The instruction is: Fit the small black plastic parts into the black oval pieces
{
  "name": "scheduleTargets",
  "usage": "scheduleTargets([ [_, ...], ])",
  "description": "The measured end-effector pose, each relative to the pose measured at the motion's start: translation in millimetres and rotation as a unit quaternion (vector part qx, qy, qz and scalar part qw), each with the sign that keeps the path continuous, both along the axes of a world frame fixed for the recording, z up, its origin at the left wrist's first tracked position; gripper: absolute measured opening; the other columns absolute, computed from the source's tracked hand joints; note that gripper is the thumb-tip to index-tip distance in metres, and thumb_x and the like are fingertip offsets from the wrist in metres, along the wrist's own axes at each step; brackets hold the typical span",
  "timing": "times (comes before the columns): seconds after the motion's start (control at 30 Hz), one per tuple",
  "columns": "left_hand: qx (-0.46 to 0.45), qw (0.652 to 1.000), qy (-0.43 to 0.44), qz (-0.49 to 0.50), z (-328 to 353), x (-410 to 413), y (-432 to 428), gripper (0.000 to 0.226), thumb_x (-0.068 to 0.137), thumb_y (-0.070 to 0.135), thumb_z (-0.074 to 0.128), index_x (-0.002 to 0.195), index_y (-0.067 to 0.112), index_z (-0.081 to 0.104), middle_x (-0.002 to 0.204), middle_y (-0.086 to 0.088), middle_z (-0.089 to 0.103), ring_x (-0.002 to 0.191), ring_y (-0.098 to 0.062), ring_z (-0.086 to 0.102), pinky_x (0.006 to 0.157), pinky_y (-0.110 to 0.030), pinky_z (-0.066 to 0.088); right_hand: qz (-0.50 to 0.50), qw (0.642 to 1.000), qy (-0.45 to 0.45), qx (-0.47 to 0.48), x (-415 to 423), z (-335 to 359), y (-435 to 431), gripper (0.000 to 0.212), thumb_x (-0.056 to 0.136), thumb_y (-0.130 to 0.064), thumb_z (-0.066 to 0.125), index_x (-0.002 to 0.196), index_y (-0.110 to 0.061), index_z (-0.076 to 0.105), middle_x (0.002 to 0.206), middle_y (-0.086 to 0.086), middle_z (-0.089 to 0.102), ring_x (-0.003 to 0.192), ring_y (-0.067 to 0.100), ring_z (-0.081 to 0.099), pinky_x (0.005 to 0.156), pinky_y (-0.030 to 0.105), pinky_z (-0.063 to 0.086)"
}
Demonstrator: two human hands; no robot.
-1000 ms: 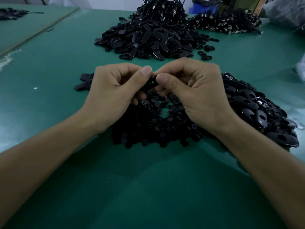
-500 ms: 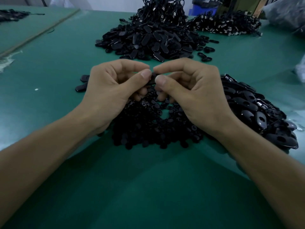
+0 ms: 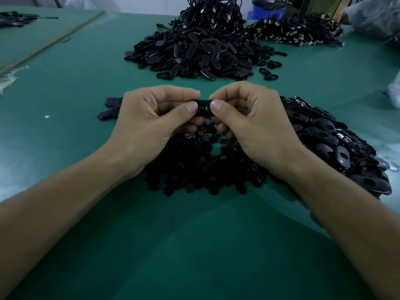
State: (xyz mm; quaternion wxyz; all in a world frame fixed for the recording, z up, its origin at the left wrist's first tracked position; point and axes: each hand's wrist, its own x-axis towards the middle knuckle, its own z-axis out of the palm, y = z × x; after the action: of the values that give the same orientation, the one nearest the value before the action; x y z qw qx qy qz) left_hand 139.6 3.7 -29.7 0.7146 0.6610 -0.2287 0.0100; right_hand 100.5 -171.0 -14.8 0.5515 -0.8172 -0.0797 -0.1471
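A black oval piece [image 3: 203,107] is pinched at both ends between thumbs and forefingers, held level above the table. My left hand [image 3: 151,124] grips its left end, my right hand [image 3: 253,124] its right end. A small slot shows in the piece's middle. Under the hands lies a heap of small black plastic parts [image 3: 203,167]. To the right spreads a pile of black oval pieces [image 3: 337,144] with holes.
A large heap of black oval parts [image 3: 194,55] sits farther back, with a mound of corded pieces [image 3: 296,31] behind right. Two loose ovals [image 3: 109,108] lie left of my left hand. The green table [image 3: 194,245] runs toward me; a blue bin [image 3: 268,9] stands behind.
The thumbs have drawn slightly apart, so more of the oval piece shows between them. The hands stay in about the same place over the small parts.
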Motion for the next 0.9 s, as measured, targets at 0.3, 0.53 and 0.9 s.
scheduleTargets([
  [0.3, 0.026, 0.997, -0.068, 0.036, 1.7, -0.7, 1.3, 0.020, 0.083, 0.019, 0.080, 0.101, 0.020, 0.072, 0.089, 0.005, 0.079, 0.079, -0.008, 0.074, 0.070, -0.018, 0.056, 0.071, 0.986, 0.047, 0.144, -5.3, 3.9, 8.2, 0.007, 0.098, -0.003, 0.061, 0.097, -0.009, 0.058, 0.080, 0.011, 0.076, 0.070, 0.022, 0.075, 0.065, 0.027, 0.059],
  [0.53, 0.085, 0.985, -0.132, 0.076, -0.5, 0.8, 0.8, 0.026, 0.089, 0.009, 0.074, 0.099, 0.032, 0.070, 0.083, 0.023, 0.075, 0.076, 0.002, 0.071, 0.072, -0.012, 0.054, 0.024, 0.997, 0.029, -0.069, -3.2, -3.4, 2.1, 0.014, 0.099, -0.014, 0.062, 0.105, -0.020, 0.072, 0.082, -0.005, 0.076, 0.079, 0.005, 0.073, 0.073, 0.018, 0.057],
  [0.9, 0.099, 0.979, -0.146, 0.103, -10.6, 10.3, 3.1, 0.036, 0.097, 0.005, 0.062, 0.131, 0.016, 0.063, 0.100, 0.003, 0.071, 0.084, -0.008, 0.071, 0.073, -0.020, 0.058, 0.001, 0.938, 0.014, -0.347, -2.9, -9.1, 5.1, 0.015, 0.094, -0.028, 0.067, 0.109, -0.027, 0.073, 0.088, -0.011, 0.056, 0.089, 0.016, 0.061, 0.083, 0.041, 0.054],
])
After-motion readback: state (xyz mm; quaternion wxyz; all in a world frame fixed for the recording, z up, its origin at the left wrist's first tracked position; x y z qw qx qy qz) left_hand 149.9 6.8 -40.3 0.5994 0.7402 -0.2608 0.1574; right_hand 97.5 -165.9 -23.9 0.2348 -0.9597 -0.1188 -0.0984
